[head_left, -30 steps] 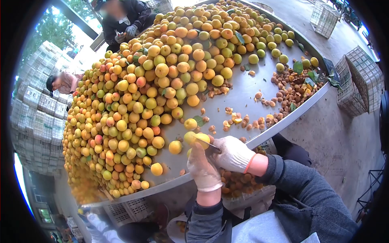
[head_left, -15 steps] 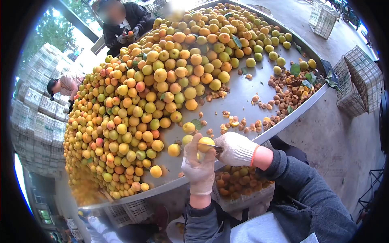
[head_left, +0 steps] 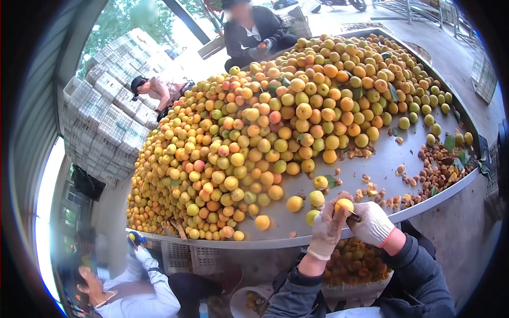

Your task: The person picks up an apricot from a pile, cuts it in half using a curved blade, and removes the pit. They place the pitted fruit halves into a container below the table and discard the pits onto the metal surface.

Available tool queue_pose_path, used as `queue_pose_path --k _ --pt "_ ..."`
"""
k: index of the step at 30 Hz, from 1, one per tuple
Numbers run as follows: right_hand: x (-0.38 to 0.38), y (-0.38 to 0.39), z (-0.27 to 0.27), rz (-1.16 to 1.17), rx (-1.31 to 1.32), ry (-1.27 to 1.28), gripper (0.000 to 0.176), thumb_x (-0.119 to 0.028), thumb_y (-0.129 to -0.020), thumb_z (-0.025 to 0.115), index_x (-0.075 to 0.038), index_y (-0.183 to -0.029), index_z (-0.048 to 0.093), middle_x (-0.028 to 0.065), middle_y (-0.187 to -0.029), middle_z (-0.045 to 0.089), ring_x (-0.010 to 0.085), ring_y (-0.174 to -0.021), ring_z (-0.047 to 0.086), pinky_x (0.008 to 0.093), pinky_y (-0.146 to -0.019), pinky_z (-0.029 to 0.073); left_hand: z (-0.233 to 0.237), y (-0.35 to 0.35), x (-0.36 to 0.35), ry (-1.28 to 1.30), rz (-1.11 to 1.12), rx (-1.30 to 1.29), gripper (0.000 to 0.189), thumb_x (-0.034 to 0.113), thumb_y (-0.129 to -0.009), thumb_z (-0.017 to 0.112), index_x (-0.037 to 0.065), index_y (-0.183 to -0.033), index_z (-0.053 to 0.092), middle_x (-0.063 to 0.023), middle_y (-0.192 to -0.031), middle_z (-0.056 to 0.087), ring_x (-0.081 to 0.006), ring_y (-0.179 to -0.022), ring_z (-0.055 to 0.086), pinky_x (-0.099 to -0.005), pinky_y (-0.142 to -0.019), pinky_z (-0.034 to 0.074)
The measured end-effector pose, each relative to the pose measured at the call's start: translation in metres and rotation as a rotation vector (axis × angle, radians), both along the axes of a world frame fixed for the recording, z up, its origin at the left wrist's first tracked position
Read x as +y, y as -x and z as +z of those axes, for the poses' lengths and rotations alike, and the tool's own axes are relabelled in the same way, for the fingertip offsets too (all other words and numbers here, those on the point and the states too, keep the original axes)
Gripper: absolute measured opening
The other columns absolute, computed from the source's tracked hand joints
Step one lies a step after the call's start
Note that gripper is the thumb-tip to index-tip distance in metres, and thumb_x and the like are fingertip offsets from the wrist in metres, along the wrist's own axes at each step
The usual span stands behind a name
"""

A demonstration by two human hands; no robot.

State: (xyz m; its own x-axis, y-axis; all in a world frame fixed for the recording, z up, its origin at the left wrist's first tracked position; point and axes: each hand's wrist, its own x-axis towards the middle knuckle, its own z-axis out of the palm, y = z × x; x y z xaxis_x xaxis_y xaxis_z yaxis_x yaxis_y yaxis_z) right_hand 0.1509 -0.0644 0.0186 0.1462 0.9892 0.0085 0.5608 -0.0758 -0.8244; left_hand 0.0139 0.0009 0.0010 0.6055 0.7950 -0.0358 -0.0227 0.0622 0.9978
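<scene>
In the head view, a yellow apricot (head_left: pixel 344 205) sits between the gloved fingers of my left hand (head_left: pixel 325 231). My right hand (head_left: pixel 373 223), in a white knit glove, is closed around a small knife (head_left: pixel 355 217) whose blade meets the apricot's side. Much of the knife's handle is hidden in the glove. Just left of my hands, a few loose apricots (head_left: pixel 316 199) rest on the metal table (head_left: pixel 286 225). A large heap of yellow, orange and greenish apricots (head_left: pixel 238 159) covers most of the tabletop.
Brown pits (head_left: pixel 442 177) with some leaves lie at the table's right corner. Below the edge stands a crate of apricot halves (head_left: pixel 355 262). Co-workers are at the far side (head_left: pixel 254 34), left side (head_left: pixel 161 90) and lower left (head_left: pixel 132 291). Stacked crates (head_left: pixel 108 114) stand behind.
My view has turned left, so the table and my hands appear farther right. A co-worker at the lower left now shows more fully. Both hands still hold the apricot and knife together.
</scene>
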Motion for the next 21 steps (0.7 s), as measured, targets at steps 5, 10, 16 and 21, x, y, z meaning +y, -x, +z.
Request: queue_pose_path --k 5,10,16,21 --pt "0.000 0.003 -0.005 -0.024 0.029 -0.018 0.011 -0.004 -0.078 0.062 -0.001 -0.089 0.063 0.0200 -0.069 0.061 0.0381 -0.063 0.061 0.0384 -0.059 0.049 0.000 0.001 0.002 -0.085 0.002 0.068 0.059 0.050 -0.093 0.054 -0.003 -0.118 0.060 -0.0093 -0.106 0.065 -0.0145 -0.099 0.059 -0.0267 -0.090 0.045" --pt "0.001 0.006 -0.008 -0.024 0.045 -0.030 0.010 -0.004 -0.078 0.063 -0.001 -0.088 0.063 0.0203 -0.069 0.061 0.0376 -0.062 0.061 0.0376 -0.058 0.049 -0.003 0.000 0.001 -0.203 0.030 -0.019 0.048 0.046 -0.099 0.044 0.005 -0.112 0.065 -0.0093 -0.093 0.069 -0.0166 -0.078 0.064 -0.0283 -0.066 0.050" --pt "0.001 0.008 -0.011 -0.032 0.038 -0.023 0.006 -0.006 -0.080 0.062 -0.003 -0.082 0.066 0.0186 -0.068 0.062 0.0365 -0.060 0.060 0.0388 -0.055 0.048 0.003 0.002 0.000 -0.134 0.016 0.012 0.055 0.053 -0.095 0.048 0.003 -0.110 0.065 -0.0082 -0.090 0.068 -0.0148 -0.079 0.063 -0.0273 -0.068 0.049" --pt "0.000 0.007 -0.016 -0.025 0.074 -0.003 0.005 -0.005 -0.078 0.063 -0.002 -0.081 0.065 0.0171 -0.067 0.062 0.0356 -0.060 0.061 0.0380 -0.057 0.049 -0.006 0.001 -0.003 -0.105 0.060 0.048 0.057 0.051 -0.085 0.066 -0.001 -0.108 0.062 -0.0095 -0.097 0.065 -0.0196 -0.092 0.061 -0.0304 -0.082 0.048"
